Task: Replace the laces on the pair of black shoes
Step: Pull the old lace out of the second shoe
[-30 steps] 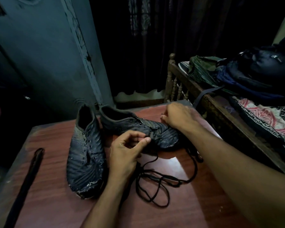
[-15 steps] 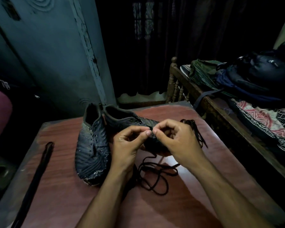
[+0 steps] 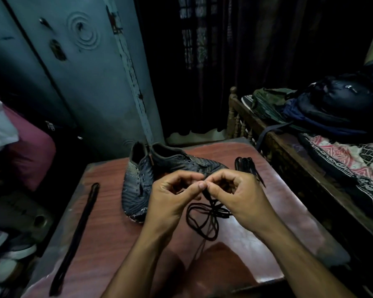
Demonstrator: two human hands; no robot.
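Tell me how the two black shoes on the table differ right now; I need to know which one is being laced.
The left shoe points its toe toward the person, while the right shoe lies turned across the table. The left shoe lies fully in view; the right shoe's toe is hidden behind the hands. The loose lace hangs nearer the right shoe. Both are dark, worn, and rest on the table.

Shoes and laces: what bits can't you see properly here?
- Head view: right shoe, toe hidden behind both hands.
- Lace: the pinched end is hidden by the fingertips of the left hand and right hand.
- Lace bundle: too dark to count strands.
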